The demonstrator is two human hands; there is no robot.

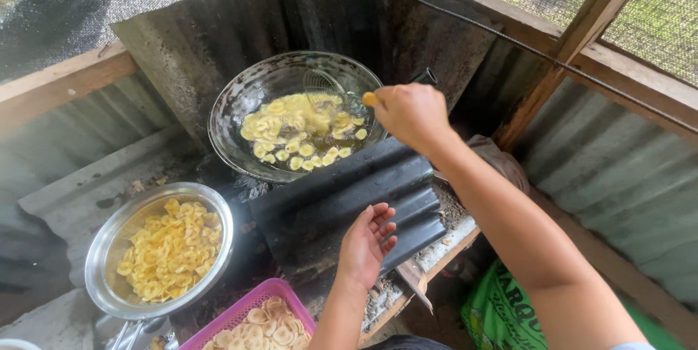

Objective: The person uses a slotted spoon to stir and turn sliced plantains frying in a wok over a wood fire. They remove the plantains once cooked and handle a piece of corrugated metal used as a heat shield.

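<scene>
My right hand (411, 112) is raised over the right rim of a dark wok (240, 95) and pinches one yellow chip (370, 99) between its fingertips. Several yellow banana slices (298, 132) float in oil inside the wok. My left hand (366, 242) hovers lower, fingers apart and empty, above a sheet of black corrugated metal (342, 197). To the left stands a steel bowl (109, 248) filled with fried yellow chips (171, 252). A pink basket (243, 306) with pale raw slices (269, 324) sits at the bottom edge.
Corrugated metal sheets (189, 37) wall the stove behind and on the left. A wooden frame with wire mesh (582, 23) runs at the right. A green printed sack (502, 306) lies at the lower right, and a cloth (502, 161) sits near my right forearm.
</scene>
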